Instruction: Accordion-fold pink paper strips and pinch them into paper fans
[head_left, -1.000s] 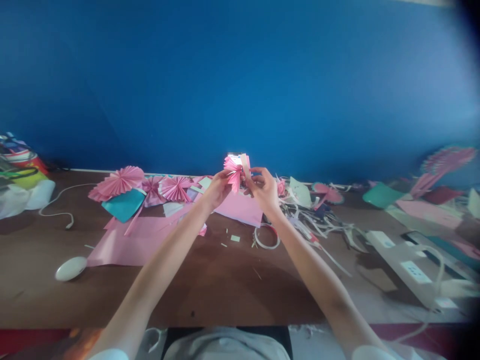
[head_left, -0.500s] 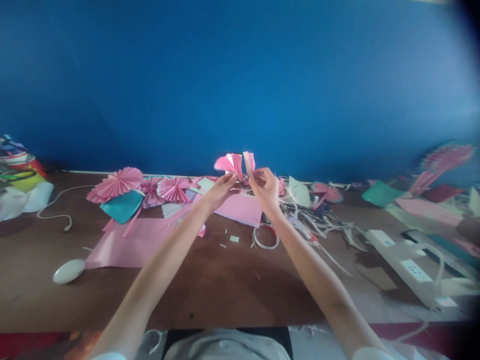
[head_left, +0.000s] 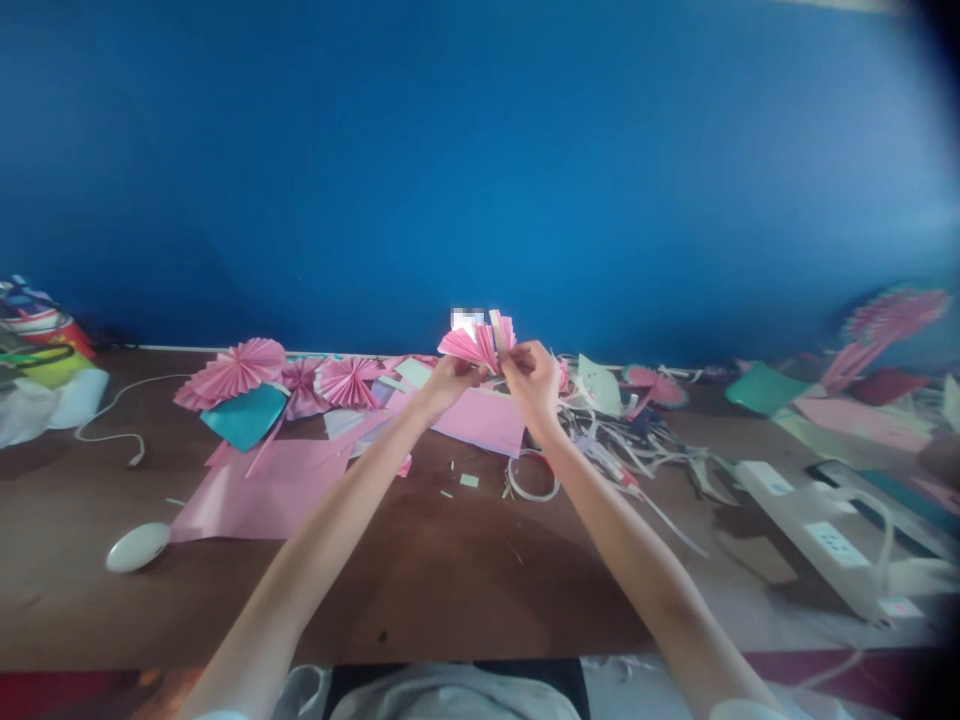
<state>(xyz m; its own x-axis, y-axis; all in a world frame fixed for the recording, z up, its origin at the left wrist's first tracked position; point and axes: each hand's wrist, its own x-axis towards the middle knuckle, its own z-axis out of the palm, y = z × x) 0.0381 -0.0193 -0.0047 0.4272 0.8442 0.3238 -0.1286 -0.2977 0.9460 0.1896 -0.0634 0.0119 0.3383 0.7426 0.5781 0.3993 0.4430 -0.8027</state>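
Note:
A pleated pink paper fan (head_left: 472, 344) is held up above the back of the desk, spread out between both hands. My left hand (head_left: 450, 385) pinches its lower left side near the gathered base. At the right end, my right hand (head_left: 534, 372) grips the folded edge, where a pale strip (head_left: 496, 328) stands upright. The fingers partly hide the base of the fan. Below the hands lies a flat pink sheet (head_left: 484, 420). Finished-looking pink paper rosettes (head_left: 349, 382) rest to the left of my left hand.
A teal paper piece (head_left: 244, 415) and a large pink sheet (head_left: 255, 490) lie left, with a white mouse (head_left: 139, 547) beside them. Right are a tape roll (head_left: 533, 475), tangled white strips (head_left: 637, 450) and a power strip (head_left: 810, 535). A blue wall (head_left: 480, 150) stands behind.
The pink fan has opened wider and its pleats now spread down to the left. Its two sides, apart before, now meet. My left hand has shifted slightly right and down.

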